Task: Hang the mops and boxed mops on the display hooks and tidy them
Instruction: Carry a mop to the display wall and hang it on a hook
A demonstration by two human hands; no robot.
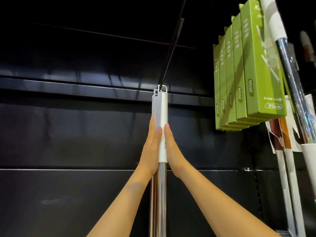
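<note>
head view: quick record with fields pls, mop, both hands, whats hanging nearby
mop: upright, white grip above a chrome pole, top loop at the tip of the display hook
left hand: fingers straight, pressed flat on the grip's left side
right hand: fingers straight, pressed flat on the grip's right side
green boxes: a row hanging at upper right, front one marked 35cm
other mops: far right, partly cut off by the frame
</note>
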